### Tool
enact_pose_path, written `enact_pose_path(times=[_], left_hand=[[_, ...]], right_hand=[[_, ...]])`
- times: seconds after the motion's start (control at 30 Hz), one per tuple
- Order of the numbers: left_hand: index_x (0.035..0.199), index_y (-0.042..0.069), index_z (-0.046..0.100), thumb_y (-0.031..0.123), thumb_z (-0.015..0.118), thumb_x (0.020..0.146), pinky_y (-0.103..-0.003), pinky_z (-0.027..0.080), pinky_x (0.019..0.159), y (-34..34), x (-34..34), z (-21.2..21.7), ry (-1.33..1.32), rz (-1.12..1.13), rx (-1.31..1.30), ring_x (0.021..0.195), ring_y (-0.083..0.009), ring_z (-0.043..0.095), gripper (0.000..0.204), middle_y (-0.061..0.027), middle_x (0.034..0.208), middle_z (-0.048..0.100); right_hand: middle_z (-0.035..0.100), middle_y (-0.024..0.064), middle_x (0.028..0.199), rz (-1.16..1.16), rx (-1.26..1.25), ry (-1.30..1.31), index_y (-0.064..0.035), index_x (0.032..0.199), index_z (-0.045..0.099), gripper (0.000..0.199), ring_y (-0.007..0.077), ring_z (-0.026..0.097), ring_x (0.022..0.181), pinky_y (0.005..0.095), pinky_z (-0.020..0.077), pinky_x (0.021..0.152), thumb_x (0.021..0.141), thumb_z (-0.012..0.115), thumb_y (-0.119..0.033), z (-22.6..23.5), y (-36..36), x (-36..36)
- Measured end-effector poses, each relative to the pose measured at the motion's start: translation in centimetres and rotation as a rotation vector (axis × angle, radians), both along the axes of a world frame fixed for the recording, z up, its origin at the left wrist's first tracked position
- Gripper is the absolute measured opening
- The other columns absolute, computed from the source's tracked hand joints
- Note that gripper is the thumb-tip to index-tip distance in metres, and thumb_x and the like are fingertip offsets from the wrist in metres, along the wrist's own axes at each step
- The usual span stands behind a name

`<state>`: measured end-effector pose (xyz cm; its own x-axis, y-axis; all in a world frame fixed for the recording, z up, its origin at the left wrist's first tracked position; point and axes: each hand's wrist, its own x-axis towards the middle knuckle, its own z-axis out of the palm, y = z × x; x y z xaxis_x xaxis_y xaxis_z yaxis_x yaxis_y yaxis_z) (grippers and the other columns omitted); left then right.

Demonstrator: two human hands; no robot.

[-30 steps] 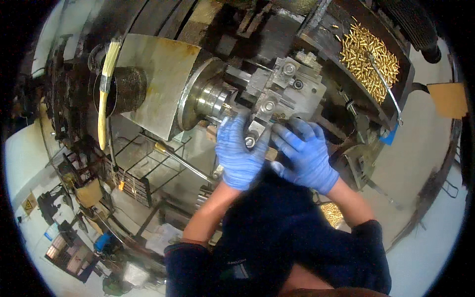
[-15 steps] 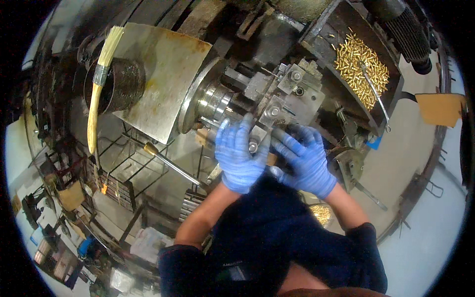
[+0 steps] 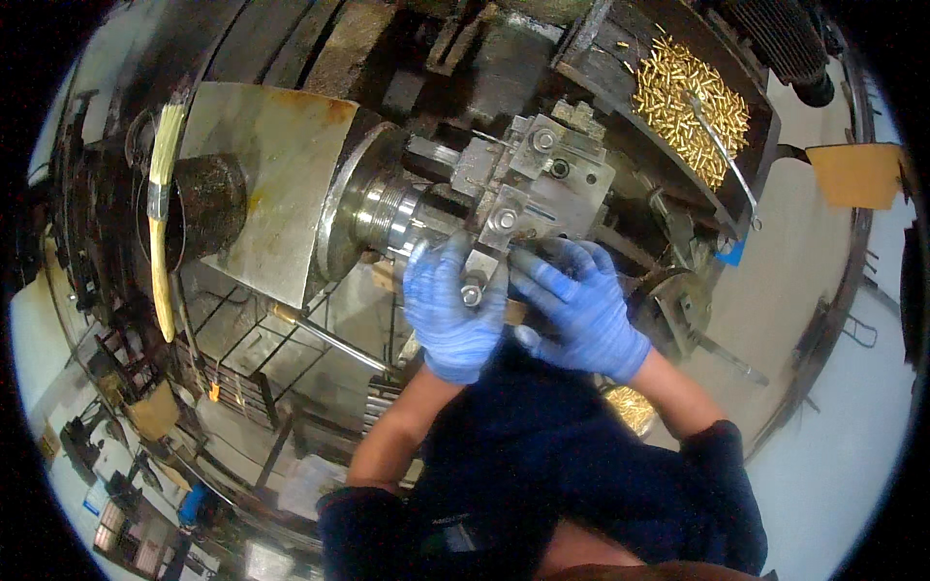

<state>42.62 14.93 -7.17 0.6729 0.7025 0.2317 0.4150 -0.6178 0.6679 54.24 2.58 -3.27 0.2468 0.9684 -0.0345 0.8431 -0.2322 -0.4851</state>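
Both hands wear blue knit gloves and work at a small metal lathe. My left hand (image 3: 453, 312) lies at the near side of the tool slide, fingers stretched out toward the spindle nose (image 3: 385, 215). Between its thumb and fingers shows a bolted metal block (image 3: 480, 275). My right hand (image 3: 583, 308) has its fingers apart, fingertips at the near edge of the tool holder plate (image 3: 567, 198), thumb pointing toward the left hand. Another bolted clamp block (image 3: 506, 219) sits just beyond the fingertips. Whatever lies under the fingertips is hidden.
A wooden-handled brush (image 3: 159, 228) rests at the left by the sheet-metal cover (image 3: 281, 184). Back right, a dark tray (image 3: 765, 145) holds many small brass parts (image 3: 690, 107) and a wrench (image 3: 722, 150). A lever rod (image 3: 339, 341) sticks out near my left forearm. More brass parts (image 3: 632, 411) lie by my right forearm.
The view has shifted and turned slightly, so the machine sits farther left in the picture. Both hands stay at nearly the same place on the tool slide.
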Motion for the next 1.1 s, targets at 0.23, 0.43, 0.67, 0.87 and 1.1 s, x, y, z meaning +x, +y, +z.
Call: enact_pose_path(times=[0.23,0.43,0.67,0.87,1.1], left_hand=[[0.113,0.003,0.054,0.017,0.076,0.067,-0.043,0.041,0.085,-0.2,-0.1,-0.3,-0.012,0.004,-0.036,0.095,-0.0344,0.052,0.053,-0.0144,0.096,0.057],[0.112,0.005,0.055,0.016,0.077,0.066,-0.044,0.042,0.086,-0.3,0.0,-0.1,-0.004,0.012,0.025,0.1,-0.035,0.051,0.052,-0.0143,0.099,0.058],[0.112,0.004,0.056,0.019,0.077,0.07,-0.039,0.042,0.09,-0.5,-0.1,-1.2,-0.054,0.03,-0.017,0.101,-0.0286,0.054,0.049,-0.0137,0.107,0.057],[0.121,-0.002,0.05,0.013,0.07,0.079,-0.031,0.041,0.092,-0.8,-0.1,0.7,0.034,0.03,-0.223,0.102,-0.0194,0.054,0.049,-0.0142,0.115,0.057],[0.125,-0.002,0.047,0.018,0.068,0.08,-0.032,0.042,0.092,-0.2,0.1,1.9,0.014,-0.078,-0.242,0.106,-0.0233,0.055,0.053,-0.0178,0.117,0.056]], right_hand=[[0.048,0.0068,0.126,0.0,0.007,0.003,-0.0092,0.117,0.055,0.053,0.0325,0.043,0.112,0.0474,0.0326,0.095,0.074,0.058,-0.041,-0.1,-0.2,0.2],[0.049,0.0069,0.125,-0.02,0.028,0.006,-0.0092,0.116,0.055,0.054,0.032,0.043,0.113,0.0479,0.0329,0.095,0.073,0.059,-0.041,0.1,-0.3,0.0],[0.053,0.0103,0.119,-0.12,0.234,0.055,-0.0078,0.11,0.057,0.046,0.0308,0.051,0.101,0.0465,0.0379,0.09,0.075,0.062,-0.038,0.5,-2.5,-0.1],[0.055,0.016,0.111,-0.542,0.11,-0.06,-0.0048,0.096,0.062,0.04,0.0337,0.052,0.102,0.0431,0.0419,0.084,0.075,0.066,-0.038,2.7,-13.5,0.5],[0.053,0.0204,0.115,-0.861,-0.32,-0.137,-0.0074,0.088,0.067,0.043,0.04,0.047,0.109,0.0466,0.0372,0.092,0.073,0.063,-0.048,-1.0,-22.6,-3.4]])
